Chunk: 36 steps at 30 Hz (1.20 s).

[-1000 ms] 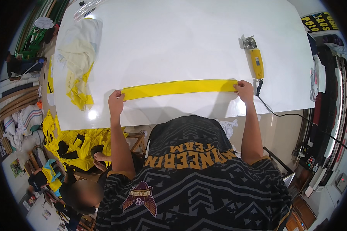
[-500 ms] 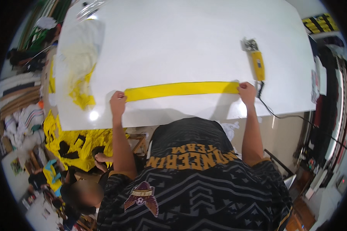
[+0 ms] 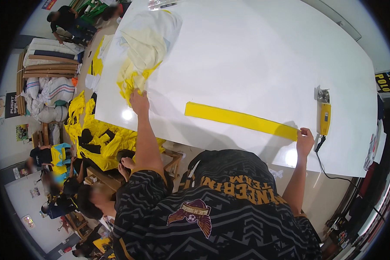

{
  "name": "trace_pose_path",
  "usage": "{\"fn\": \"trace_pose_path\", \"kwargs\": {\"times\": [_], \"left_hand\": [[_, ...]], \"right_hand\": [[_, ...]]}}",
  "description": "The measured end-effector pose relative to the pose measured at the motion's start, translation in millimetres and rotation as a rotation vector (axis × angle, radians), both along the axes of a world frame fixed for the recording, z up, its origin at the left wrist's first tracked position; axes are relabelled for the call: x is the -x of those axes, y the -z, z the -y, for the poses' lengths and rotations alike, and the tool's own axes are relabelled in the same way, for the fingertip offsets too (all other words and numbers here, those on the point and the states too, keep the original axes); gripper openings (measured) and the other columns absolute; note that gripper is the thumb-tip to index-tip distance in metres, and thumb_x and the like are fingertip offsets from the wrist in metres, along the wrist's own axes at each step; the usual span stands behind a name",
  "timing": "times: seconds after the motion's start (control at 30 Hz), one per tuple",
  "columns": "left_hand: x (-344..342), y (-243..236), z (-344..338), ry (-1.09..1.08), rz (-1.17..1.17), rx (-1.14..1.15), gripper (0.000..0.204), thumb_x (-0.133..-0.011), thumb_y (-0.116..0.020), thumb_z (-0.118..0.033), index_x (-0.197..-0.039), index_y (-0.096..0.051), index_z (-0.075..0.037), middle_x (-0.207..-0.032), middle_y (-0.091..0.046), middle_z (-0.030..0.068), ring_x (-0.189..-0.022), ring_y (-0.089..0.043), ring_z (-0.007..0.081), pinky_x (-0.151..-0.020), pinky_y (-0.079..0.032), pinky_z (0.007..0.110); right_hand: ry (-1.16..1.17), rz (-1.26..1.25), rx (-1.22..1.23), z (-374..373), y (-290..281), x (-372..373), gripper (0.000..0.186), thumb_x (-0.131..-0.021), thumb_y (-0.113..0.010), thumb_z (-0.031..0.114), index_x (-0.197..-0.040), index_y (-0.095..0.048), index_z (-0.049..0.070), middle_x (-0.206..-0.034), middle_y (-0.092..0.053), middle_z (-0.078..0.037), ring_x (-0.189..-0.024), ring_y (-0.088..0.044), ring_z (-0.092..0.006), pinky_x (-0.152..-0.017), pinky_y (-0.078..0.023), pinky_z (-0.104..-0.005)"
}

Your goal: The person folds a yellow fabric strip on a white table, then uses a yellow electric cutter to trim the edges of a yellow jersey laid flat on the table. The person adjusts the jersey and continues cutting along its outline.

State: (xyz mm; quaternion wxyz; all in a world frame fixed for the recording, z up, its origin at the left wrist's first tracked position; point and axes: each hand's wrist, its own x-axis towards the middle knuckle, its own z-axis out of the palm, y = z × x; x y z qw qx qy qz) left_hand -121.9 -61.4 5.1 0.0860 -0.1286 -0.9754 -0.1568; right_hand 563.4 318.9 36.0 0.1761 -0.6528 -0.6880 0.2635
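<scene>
A long, flat yellow fabric strip [image 3: 240,120] lies stretched out on the white table. At its right end, the fingers of my right hand [image 3: 305,141] are closed on the strip's edge. Away to the left, my left hand [image 3: 139,103] is at the lower, yellow end of a crumpled pale and yellow cloth [image 3: 145,47], its fingers curled into the folds. The strip's left end lies free on the table. Near my right hand rests a yellow handheld electric cutter [image 3: 325,117] with a round metal head, its black cord running off the table's right side.
Clear plastic and a pen [image 3: 167,5] lie at the table's far edge. A heap of yellow and black garments [image 3: 99,143] sits beyond the near left edge. A co-worker [image 3: 93,201] is close by my left arm, with others farther left. Fabric rolls [image 3: 52,56] are stacked behind.
My left hand has let go of the strip's left end and moved left to the crumpled cloth. My right hand stays at the right end. The view has turned left.
</scene>
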Motion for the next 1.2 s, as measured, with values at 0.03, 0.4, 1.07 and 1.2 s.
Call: {"fn": "trace_pose_path", "kwargs": {"times": [0.03, 0.4, 1.07, 1.2], "left_hand": [[13.5, 1.7, 9.2, 0.056, 0.062, 0.051, 0.035, -0.103, -0.08, -0.028, -0.131, -0.076, -0.006, -0.144, -0.068, 0.0212, -0.131, -0.063, 0.0458, -0.111, -0.054, 0.054], [19.2, 28.3, -8.1, 0.14, -0.094, -0.009, 0.028, -0.101, -0.083, -0.031, -0.105, -0.08, -0.003, -0.106, -0.079, 0.0166, -0.106, -0.074, 0.0407, -0.097, -0.057, 0.05], [-278.7, -291.5, -133.4, 0.924, 0.825, -0.623, 0.018, -0.113, -0.074, -0.014, -0.128, -0.075, -0.004, -0.093, -0.075, 0.0043, -0.085, -0.067, 0.0085, -0.075, -0.052, 0.03], [-308.8, -302.4, -142.8, 0.963, 1.005, -0.489, 0.019, -0.111, -0.076, -0.018, -0.126, -0.074, -0.006, -0.099, -0.075, 0.0058, -0.084, -0.065, 0.0088, -0.075, -0.052, 0.029]], "right_hand": [[-0.009, -0.026, 0.006, 2.5, -1.9, 7.3, 0.027, -0.101, -0.082, 0.022, -0.119, -0.083, 0.003, -0.103, -0.085, -0.015, -0.093, -0.082, -0.0282, -0.085, -0.062, -0.0419], [-0.141, -0.178, 0.065, 18.2, -34.3, 79.4, 0.025, -0.103, -0.08, 0.022, -0.119, -0.083, 0.002, -0.105, -0.085, -0.015, -0.086, -0.08, -0.0259, -0.082, -0.061, -0.0401], [-0.799, -0.857, 0.158, 91.6, -202.6, 187.2, 0.071, -0.095, -0.085, 0.004, -0.163, -0.062, 0.01, -0.149, -0.074, -0.012, -0.134, -0.072, -0.0224, -0.105, -0.06, -0.0378], [-0.981, -0.794, 0.191, 88.3, -218.6, 189.2, 0.064, -0.094, -0.08, 0.001, -0.156, -0.068, 0.009, -0.138, -0.08, -0.013, -0.124, -0.077, -0.0236, -0.104, -0.06, -0.0384]]}}
